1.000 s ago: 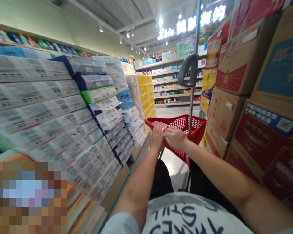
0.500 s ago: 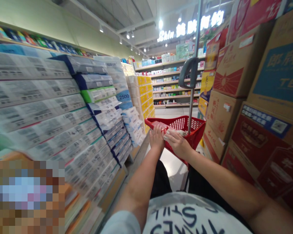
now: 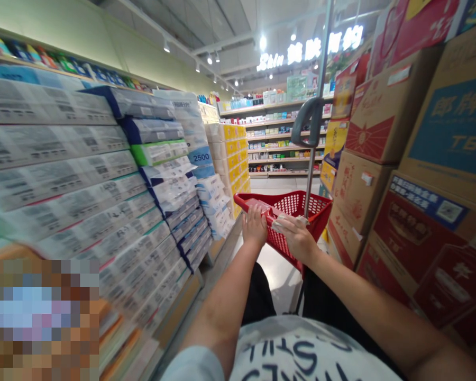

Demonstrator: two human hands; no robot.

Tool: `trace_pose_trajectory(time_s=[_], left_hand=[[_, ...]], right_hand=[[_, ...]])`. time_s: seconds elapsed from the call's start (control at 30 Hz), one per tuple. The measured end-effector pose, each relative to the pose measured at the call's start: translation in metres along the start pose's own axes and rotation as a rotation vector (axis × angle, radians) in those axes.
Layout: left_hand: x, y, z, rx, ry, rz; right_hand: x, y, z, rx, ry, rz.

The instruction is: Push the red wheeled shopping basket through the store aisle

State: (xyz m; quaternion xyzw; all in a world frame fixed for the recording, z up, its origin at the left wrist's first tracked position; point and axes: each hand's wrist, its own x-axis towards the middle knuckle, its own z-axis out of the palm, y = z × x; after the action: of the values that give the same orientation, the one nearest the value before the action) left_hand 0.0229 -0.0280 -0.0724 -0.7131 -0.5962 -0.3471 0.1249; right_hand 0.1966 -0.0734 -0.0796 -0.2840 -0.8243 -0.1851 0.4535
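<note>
Red mesh shopping basket [image 3: 301, 203] (white-wrapped packet [image 3: 289, 222] at its rim)

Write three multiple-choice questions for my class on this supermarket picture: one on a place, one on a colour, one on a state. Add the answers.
1. On which side of the person are the stacked cardboard cartons?
A) Left
B) Right
C) Directly behind

2. What colour is the mesh shopping basket on the trolley?
A) Blue
B) Green
C) Red

3. Where are the person's hands?
A) Hanging at the sides
B) Left hand and right hand both at the basket's near rim
C) Both raised to a high shelf

Answers:
1. B, the cartons tower along the right of the view.
2. C, the rim and mesh both show red.
3. B, both forearms reach forward to the rim.
</note>
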Motion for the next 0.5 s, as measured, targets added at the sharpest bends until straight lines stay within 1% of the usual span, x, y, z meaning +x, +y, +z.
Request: trace_pose_trajectory(time_s=[0.1, 0.23, 0.33, 0.4, 0.5], left_hand=[[-0.0005, 0.0002, -0.0008, -0.012, 0.000, -0.001], [-0.0008, 0.0005, -0.0021, -0.019, 0.008, 0.001], [-0.0017, 0.0011, -0.0029, -0.024, 0.007, -0.002], [-0.0031, 0.0011, -0.0030, -0.020, 0.004, 0.000], [-0.0033, 0.0006, -0.0040, -0.020, 0.015, 0.006]], right_hand=[[0.0015, -0.0002, 0.0002, 0.004, -0.016, -0.006], [0.0018, -0.0038, -0.0011, -0.011, 0.000, 0.043], [-0.0006, -0.0059, -0.0026, 0.014, -0.005, 0.014], [-0.0029, -0.0051, -0.0035, 0.046, 0.037, 0.038], [-0.0063, -0.0016, -0.0048, 0.066, 0.154, 0.155]])
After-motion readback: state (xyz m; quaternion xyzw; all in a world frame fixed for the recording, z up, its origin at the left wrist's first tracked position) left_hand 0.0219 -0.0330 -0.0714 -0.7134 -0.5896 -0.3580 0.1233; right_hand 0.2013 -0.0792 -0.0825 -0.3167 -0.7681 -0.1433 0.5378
